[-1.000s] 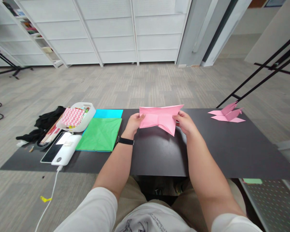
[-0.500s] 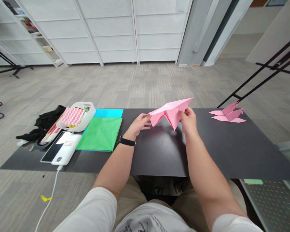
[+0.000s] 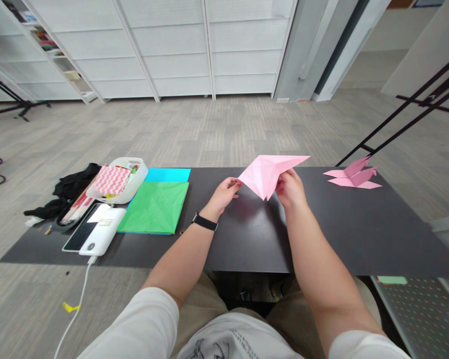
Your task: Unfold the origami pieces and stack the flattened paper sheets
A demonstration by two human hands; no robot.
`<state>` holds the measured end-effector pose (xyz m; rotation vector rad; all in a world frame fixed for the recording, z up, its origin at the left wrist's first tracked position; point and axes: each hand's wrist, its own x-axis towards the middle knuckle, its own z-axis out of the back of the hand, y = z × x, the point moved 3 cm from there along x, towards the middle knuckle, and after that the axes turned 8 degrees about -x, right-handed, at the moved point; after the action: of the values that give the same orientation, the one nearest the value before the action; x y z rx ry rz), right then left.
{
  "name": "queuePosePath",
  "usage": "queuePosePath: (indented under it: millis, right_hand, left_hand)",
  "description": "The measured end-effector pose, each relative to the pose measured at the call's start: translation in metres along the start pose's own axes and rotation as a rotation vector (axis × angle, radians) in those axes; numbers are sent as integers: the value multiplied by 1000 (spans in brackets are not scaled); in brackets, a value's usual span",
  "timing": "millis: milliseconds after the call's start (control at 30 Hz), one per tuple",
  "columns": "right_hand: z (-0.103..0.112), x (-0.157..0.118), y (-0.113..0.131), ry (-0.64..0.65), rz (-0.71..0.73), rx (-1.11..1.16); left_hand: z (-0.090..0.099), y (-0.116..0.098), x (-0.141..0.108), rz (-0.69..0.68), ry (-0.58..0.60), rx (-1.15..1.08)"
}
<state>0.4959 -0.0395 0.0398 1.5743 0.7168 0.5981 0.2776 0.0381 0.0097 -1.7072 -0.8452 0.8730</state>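
Head view: my right hand (image 3: 292, 190) gripped creased, triangular pink paper (image 3: 264, 173), apex toward six, long axis roughly nine-to-three o'clock; whether my left hand (image 3: 223, 194) pinched, I couldn't tell.

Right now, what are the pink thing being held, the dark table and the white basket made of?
Pink folded piece: surely matte paper, with thin edges and sharp creases.
Dark table: smooth, softly shiny; perhaps laminate or painted metal, I can't tell.
White basket: probably plastic, given its smooth, rounded rim.
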Motion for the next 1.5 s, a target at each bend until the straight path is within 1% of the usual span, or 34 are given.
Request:
queuePosePath:
  millis: [133,300,367,500,567,700,833,1033,1100,1133,1233,1333,1400,1500]
  right_hand:
    - [-3,0,-2,48,-3,-14]
    - [0,-1,-3,-48,-63,-40]
    - [3,-1,-2,-68,-61,-66]
    - [9,4,-4,-89,-70,-126]
    - [12,6,-6,-110,-83,-179]
    - [15,9,-8,-92,-125,-219]
    - [15,7,-6,-37,-152,-234]
    - [18,10,-6,31,-141,-219]
    - [20,11,-3,24,-63,-214]
    - [21,11,0,13,14,-224]
    - [23,6,17,-38,311,-303]
    - [23,-6,36,-68,536,-346]
    - [23,-14,47,-42,617,-348]
    - [27,-27,66,109,644,-380]
  left_hand:
    - [-1,-3,-4,23,-1,-86]
    - [7,-8,-1,50,-108,-151]
    - [12,-9,1,22,-146,-106]
    - [25,-9,5,-88,-189,112]
    - [32,-7,7,-113,-199,192]
    - [44,-4,12,-134,-192,249]
    - [47,-7,12,-93,-183,265]
    - [44,-19,6,18,-136,133]
    - [45,-22,5,55,-111,131]
    - [45,-22,4,71,-98,139]
    - [46,-23,3,94,-73,142]
    - [44,-24,4,73,-94,68]
    - [44,-27,5,18,-119,-24]
    - [42,-32,6,-91,-130,-194]
